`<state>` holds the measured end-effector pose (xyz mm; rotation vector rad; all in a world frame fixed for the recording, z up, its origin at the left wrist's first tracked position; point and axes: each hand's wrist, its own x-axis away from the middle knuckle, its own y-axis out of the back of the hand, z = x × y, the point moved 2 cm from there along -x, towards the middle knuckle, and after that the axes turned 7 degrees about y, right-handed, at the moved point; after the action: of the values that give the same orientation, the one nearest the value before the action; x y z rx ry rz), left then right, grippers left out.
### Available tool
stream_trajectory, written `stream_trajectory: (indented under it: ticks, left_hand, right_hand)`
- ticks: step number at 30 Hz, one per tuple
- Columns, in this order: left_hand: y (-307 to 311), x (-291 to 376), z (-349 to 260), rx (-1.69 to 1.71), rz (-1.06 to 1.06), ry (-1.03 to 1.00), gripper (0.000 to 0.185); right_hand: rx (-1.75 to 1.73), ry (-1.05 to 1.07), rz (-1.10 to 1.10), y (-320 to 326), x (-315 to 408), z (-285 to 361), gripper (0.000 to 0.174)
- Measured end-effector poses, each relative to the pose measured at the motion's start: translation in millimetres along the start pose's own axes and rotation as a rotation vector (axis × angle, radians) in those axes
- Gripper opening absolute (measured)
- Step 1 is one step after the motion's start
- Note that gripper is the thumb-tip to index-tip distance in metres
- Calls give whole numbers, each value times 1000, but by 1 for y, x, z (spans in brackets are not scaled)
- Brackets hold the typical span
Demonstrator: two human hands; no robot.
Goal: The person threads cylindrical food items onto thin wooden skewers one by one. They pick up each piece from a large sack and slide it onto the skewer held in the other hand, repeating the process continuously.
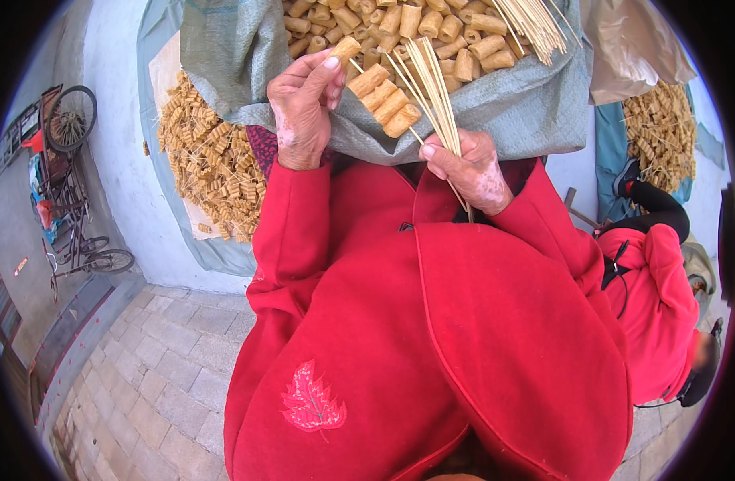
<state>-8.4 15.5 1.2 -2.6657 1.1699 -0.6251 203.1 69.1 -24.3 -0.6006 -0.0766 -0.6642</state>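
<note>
My left hand (304,105) pinches a short tan tube-shaped food piece (345,50) between thumb and fingers, close to the upper tip of a thin wooden skewer (416,136). Several similar pieces (389,107) are threaded side by side on that skewer. My right hand (471,171) grips the skewer's lower end along with a fanned bundle of bare wooden skewers (436,96). Beyond both hands, a heap of loose tubular pieces (430,21) lies on a grey-green woven plastic sack (511,114). More bare skewers (533,27) rest on the heap at the upper right.
Piles of skewered pieces lie on sheeting at left (214,162) and right (659,135). Another person in a red top (650,300) is low at the right, near the right pile. A tricycle (72,198) stands far left. Paving (163,361) spans the lower left.
</note>
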Motion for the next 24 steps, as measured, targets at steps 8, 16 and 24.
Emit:
stream_trajectory:
  ticks: [8,16,24]
  left_hand:
    - [-10,8,-1,-204,20,44,22]
    - [-33,12,2,-20,76,68,35]
    - [-39,23,16,83,49,54,26]
  right_hand:
    - [7,-23,-43,2,3,0,6]
    - [52,3,-21,1,0,3,5]
    - [64,-17,-31,3,10,-2,3]
